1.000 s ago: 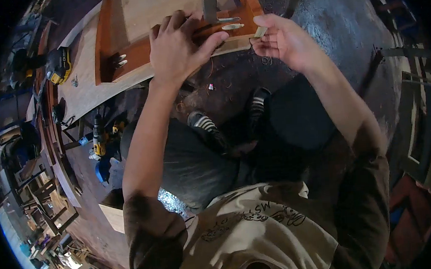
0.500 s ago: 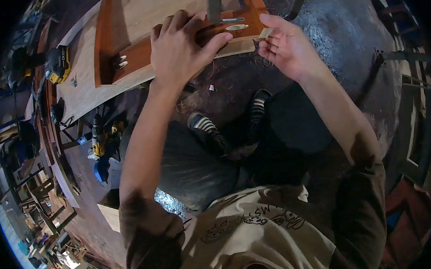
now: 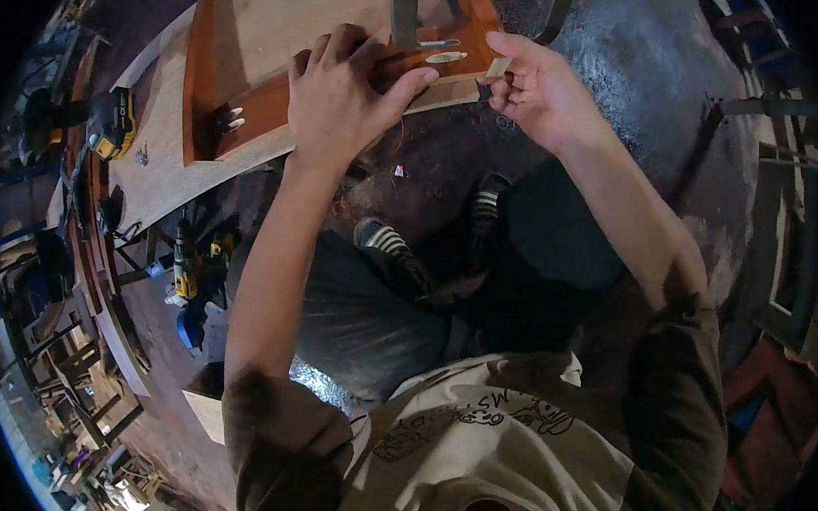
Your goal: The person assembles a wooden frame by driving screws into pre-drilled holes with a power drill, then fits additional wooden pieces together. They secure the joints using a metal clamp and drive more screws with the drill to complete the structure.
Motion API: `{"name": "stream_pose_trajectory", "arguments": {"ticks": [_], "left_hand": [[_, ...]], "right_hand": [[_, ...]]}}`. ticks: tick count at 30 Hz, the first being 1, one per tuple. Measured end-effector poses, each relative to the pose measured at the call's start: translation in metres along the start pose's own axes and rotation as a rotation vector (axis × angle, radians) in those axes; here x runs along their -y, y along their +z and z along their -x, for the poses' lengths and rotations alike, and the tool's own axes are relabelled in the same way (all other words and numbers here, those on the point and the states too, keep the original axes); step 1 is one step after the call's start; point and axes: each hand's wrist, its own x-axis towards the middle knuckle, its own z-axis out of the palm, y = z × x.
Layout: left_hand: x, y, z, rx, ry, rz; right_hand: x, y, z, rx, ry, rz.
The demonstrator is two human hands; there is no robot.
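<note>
My left hand (image 3: 343, 96) lies flat, fingers spread, on the near rail of a reddish-brown wooden frame (image 3: 199, 72) that rests on a pale plywood tabletop (image 3: 156, 177). My right hand (image 3: 535, 89) pinches a small pale wooden piece (image 3: 497, 66) at the frame's near right corner. Light oval slots (image 3: 446, 57) show in the rail between my hands, and two pale tenons (image 3: 230, 117) stick out near the frame's left corner. A grey upright bar (image 3: 404, 7) stands just behind the rail.
A yellow and black power tool (image 3: 112, 122) lies on the tabletop at the left. A yellow drill (image 3: 186, 264) and a blue object (image 3: 188, 325) sit on the floor below. My striped socks (image 3: 385, 238) rest on the dark floor strewn with shavings. Wooden furniture frames (image 3: 79, 369) crowd the left.
My right hand has shifted slightly along the frame's corner with the small piece still pinched. My left hand stays pressed on the rail.
</note>
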Motion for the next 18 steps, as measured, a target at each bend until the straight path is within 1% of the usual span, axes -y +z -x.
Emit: {"name": "stream_pose_trajectory", "arguments": {"ticks": [4,9,11,18], "left_hand": [[-0.0026,-0.0027,-0.001,0.018,-0.012,-0.046],[-0.0024,-0.0039,-0.0023,0.027,-0.026,-0.023],[-0.0029,-0.0048,0.0007,0.029,-0.029,-0.01],[-0.0015,-0.0029,0.0014,0.056,-0.037,-0.007]], "right_hand": [[-0.0011,0.0014,-0.0005,-0.004,0.011,-0.026],[0.0012,0.0043,0.0044,0.013,0.002,-0.027],[-0.0015,0.0015,0.0015,-0.035,0.029,-0.061],[-0.0001,0.003,0.0035,-0.036,0.025,-0.061]]}}
